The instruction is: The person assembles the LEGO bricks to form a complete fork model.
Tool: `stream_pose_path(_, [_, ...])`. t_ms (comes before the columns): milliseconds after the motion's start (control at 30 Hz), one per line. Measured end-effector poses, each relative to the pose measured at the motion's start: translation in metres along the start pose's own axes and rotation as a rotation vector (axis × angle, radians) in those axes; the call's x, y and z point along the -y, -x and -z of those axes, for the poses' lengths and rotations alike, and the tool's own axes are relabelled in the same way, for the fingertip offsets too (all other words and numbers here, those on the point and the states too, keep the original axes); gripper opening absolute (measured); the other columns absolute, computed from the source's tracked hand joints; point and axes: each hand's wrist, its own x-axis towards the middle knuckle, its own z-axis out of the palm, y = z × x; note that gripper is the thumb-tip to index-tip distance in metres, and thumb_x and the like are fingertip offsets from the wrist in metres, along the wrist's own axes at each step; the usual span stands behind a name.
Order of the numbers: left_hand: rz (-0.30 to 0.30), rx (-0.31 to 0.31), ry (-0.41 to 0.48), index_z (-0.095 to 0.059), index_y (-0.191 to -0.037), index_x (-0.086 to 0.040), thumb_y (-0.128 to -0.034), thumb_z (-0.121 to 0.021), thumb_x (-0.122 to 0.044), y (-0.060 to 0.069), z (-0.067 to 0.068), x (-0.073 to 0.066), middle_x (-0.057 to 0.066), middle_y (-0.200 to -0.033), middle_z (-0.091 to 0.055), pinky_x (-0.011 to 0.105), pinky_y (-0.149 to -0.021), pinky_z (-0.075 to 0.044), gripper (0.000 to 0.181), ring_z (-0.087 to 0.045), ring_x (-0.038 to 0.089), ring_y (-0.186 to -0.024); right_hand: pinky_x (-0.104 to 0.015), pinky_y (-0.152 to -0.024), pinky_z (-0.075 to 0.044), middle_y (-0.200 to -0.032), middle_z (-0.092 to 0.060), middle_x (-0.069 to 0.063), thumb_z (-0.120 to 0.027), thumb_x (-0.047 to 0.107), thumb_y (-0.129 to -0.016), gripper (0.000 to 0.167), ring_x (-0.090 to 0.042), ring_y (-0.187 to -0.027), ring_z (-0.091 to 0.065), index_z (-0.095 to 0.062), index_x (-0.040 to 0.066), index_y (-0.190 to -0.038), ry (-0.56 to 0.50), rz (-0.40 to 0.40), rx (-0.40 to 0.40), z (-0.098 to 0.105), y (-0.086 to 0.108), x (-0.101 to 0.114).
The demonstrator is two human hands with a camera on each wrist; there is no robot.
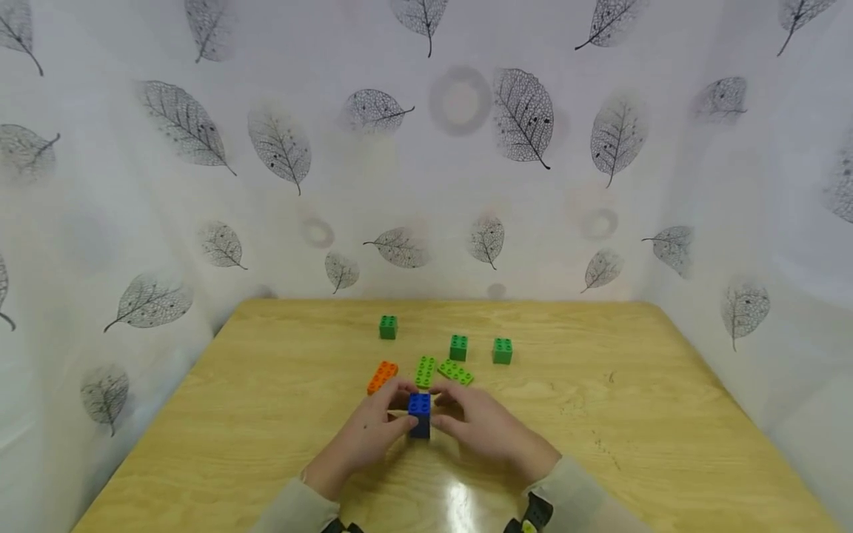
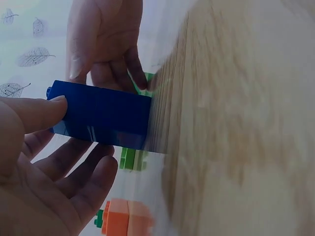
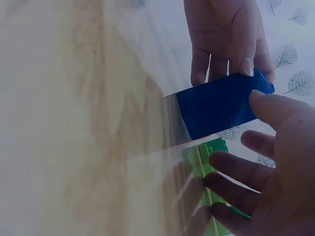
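Note:
A blue block stack (image 1: 419,416) stands upright on the wooden table, close to its front, studs on top. From its left side my left hand (image 1: 372,433) pinches it, the thumb near the upper part. My right hand (image 1: 489,429) holds it from the right, with the thumb on its side. In the left wrist view, a seam crosses the blue stack (image 2: 101,113), and the left thumb lies over its studded end. The right wrist view has the right thumb against the blue stack (image 3: 216,105), other fingers spread beside it. Fingertips behind the stack are partly hidden.
Just beyond the hands lie an orange brick (image 1: 383,377) and two lime bricks, one upright in view (image 1: 425,371), one slanted (image 1: 456,371). Farther back stand three green bricks (image 1: 388,327), (image 1: 458,347), (image 1: 503,351). A leaf-patterned curtain (image 1: 426,185) hangs behind the table (image 1: 600,385).

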Motion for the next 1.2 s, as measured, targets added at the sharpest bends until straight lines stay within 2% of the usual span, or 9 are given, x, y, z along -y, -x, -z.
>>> stream_pose_path(167, [0.057, -0.003, -0.041, -0.052, -0.133, -0.022, -0.1, -0.065, -0.025, 0.005, 0.008, 0.0, 0.01, -0.136, -0.058, 0.053, -0.098, -0.049, 0.035, -0.056, 0.029, -0.123, -0.049, -0.107, -0.041, -0.137, -0.061, 0.003, -0.06, 0.041, -0.102, 0.053, -0.019, -0.129, -0.053, -0.049, 0.019, -0.149, 0.046, -0.009, 0.027, -0.002, 0.002, -0.005])
stream_pose_path(300, [0.052, -0.021, -0.091, -0.052, -0.135, -0.019, -0.0999, -0.065, -0.023, 0.008, 0.017, 0.003, 0.011, -0.135, -0.059, 0.053, -0.097, -0.049, 0.037, -0.057, 0.03, -0.122, -0.05, -0.111, -0.038, -0.14, -0.058, 0.005, -0.06, 0.042, -0.102, 0.055, -0.019, -0.133, -0.049, -0.048, 0.02, -0.15, 0.078, 0.01, 0.038, -0.003, 0.003, -0.008])
stream_pose_path(433, [0.053, -0.069, -0.139, -0.051, -0.134, -0.018, -0.1002, -0.064, -0.02, 0.013, 0.027, 0.007, 0.01, -0.134, -0.06, 0.051, -0.096, -0.05, 0.037, -0.058, 0.028, -0.121, -0.049, -0.112, -0.035, -0.142, -0.056, 0.007, -0.06, 0.041, -0.102, 0.054, -0.019, -0.134, -0.047, -0.048, 0.019, -0.15, 0.105, 0.029, 0.037, -0.002, 0.004, -0.008])
stream_pose_path(633, [0.118, -0.159, -0.158, -0.051, -0.135, -0.02, -0.1002, -0.063, -0.013, 0.022, 0.047, 0.016, 0.006, -0.133, -0.059, 0.05, -0.098, -0.049, 0.038, -0.058, 0.024, -0.121, -0.047, -0.112, -0.036, -0.141, -0.055, 0.007, -0.06, 0.039, -0.102, 0.046, -0.018, -0.133, -0.047, -0.055, 0.02, -0.144, 0.15, 0.075, 0.052, -0.001, 0.002, -0.009])
stream_pose_path(767, [0.142, -0.195, -0.184, -0.051, -0.137, -0.017, -0.0999, -0.063, -0.011, 0.028, 0.062, 0.022, 0.008, -0.134, -0.059, 0.052, -0.098, -0.048, 0.039, -0.057, 0.025, -0.122, -0.046, -0.11, -0.038, -0.139, -0.056, 0.009, -0.06, 0.04, -0.102, 0.042, -0.016, -0.131, -0.048, -0.058, 0.023, -0.141, 0.163, 0.093, 0.076, -0.002, 0.001, -0.012])
stream_pose_path(967, [0.137, -0.216, -0.238, -0.046, -0.14, -0.015, -0.1016, -0.059, -0.012, 0.03, 0.08, 0.028, 0.016, -0.139, -0.056, 0.057, -0.1, -0.045, 0.041, -0.055, 0.033, -0.126, -0.046, -0.108, -0.04, -0.136, -0.056, 0.011, -0.06, 0.039, -0.102, 0.037, -0.015, -0.129, -0.048, -0.062, 0.024, -0.135, 0.183, 0.128, 0.088, -0.001, 0.0, -0.014])
stream_pose_path(1200, [0.126, -0.228, -0.271, -0.042, -0.144, -0.015, -0.1047, -0.055, -0.016, 0.024, 0.09, 0.037, 0.02, -0.143, -0.051, 0.063, -0.101, -0.042, 0.041, -0.052, 0.038, -0.129, -0.047, -0.109, -0.039, -0.138, -0.055, 0.009, -0.059, 0.037, -0.103, 0.034, -0.016, -0.13, -0.047, -0.064, 0.025, -0.134, 0.188, 0.15, 0.104, -0.001, 0.001, -0.018])
